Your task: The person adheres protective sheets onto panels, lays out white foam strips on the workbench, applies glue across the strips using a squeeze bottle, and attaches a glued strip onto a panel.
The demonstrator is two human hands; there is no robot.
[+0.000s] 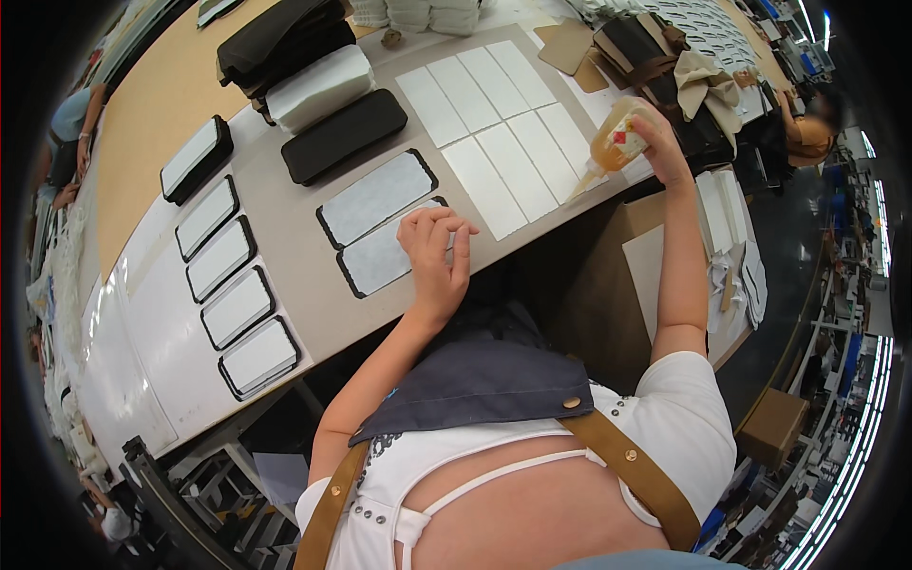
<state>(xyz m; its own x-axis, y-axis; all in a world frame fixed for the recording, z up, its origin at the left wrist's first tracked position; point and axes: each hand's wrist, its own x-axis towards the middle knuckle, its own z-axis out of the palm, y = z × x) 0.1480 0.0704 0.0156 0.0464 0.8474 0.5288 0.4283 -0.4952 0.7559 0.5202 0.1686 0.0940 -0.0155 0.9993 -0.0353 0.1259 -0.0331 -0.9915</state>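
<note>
My right hand (662,144) is wrapped round a squeeze bottle (613,144) of amber liquid. The bottle is tilted, its narrow nozzle pointing down at the near right edge of a block of white rectangular panels (486,173); whether the tip touches a panel I cannot tell. Over the right end of a pale, black-edged rectangular piece (372,264) is my left hand (439,261), fingers loosely bent and apart, with nothing seen in it. That hand hides part of the piece. A matching black-edged piece (377,198) lies just beyond it.
Small stacks of black-edged white pieces (237,302) line the table's left side. Beyond are a black padded piece (344,136), a white stack (321,87) and dark folded material (285,43). Brown and black pieces (646,57) crowd the far right. A cardboard box (638,220) stands below the right edge.
</note>
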